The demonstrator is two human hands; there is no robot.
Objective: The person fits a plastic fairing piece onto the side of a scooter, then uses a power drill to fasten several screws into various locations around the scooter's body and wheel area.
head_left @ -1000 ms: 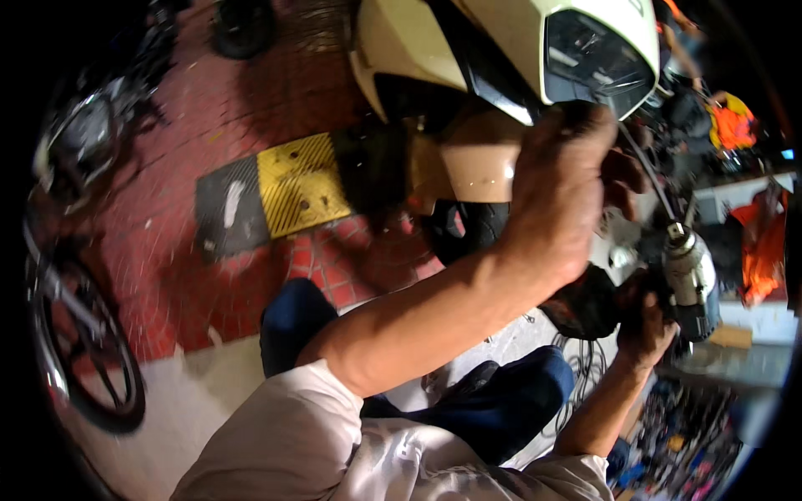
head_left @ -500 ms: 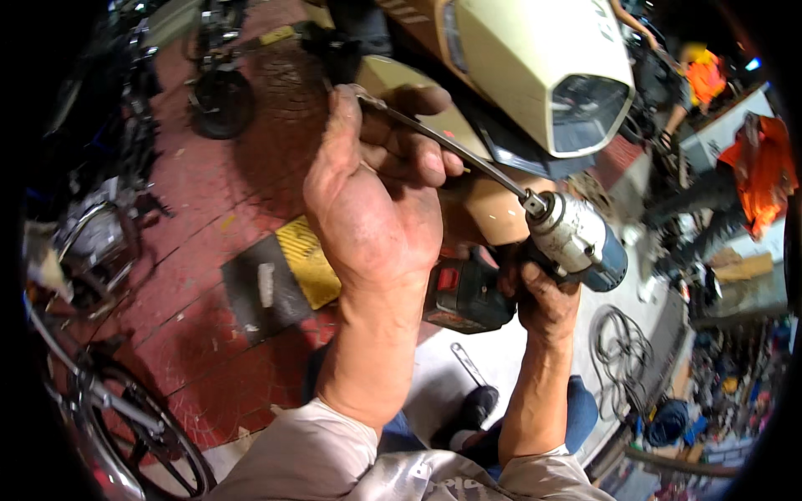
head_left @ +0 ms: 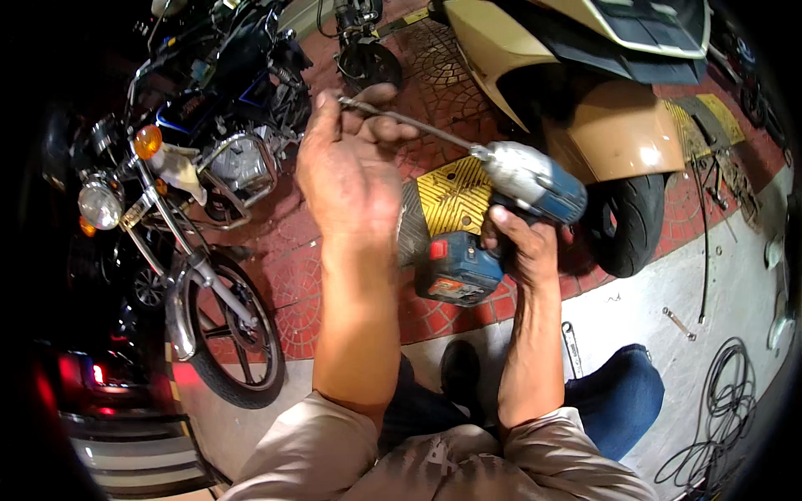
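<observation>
My right hand (head_left: 522, 238) is wrapped round the grip of a blue and silver cordless impact wrench (head_left: 522, 179), its battery pack (head_left: 459, 269) hanging toward the left. From its nose a long thin extension bar (head_left: 409, 125) reaches up and left. At the bar's far end my left hand (head_left: 355, 163) is turned palm up, its thumb against the tip and its bent fingers loosely around the shaft. Ahead and to the right stands a cream and tan scooter (head_left: 614, 134), with its tyre (head_left: 625, 225) below the tan fender.
A motorcycle (head_left: 230, 326) stands at left on red paving (head_left: 301, 309). A yellow ramp block (head_left: 451, 196) lies beyond the wrench. On the pale floor at right are a combination wrench (head_left: 571, 349), a small spanner (head_left: 679, 324) and a coiled black cable (head_left: 718, 409).
The view has swung, bringing the motorcycle at left and the scooter's tyre into sight. Both hands still carry the impact wrench with its bar, now pointing at a flatter angle.
</observation>
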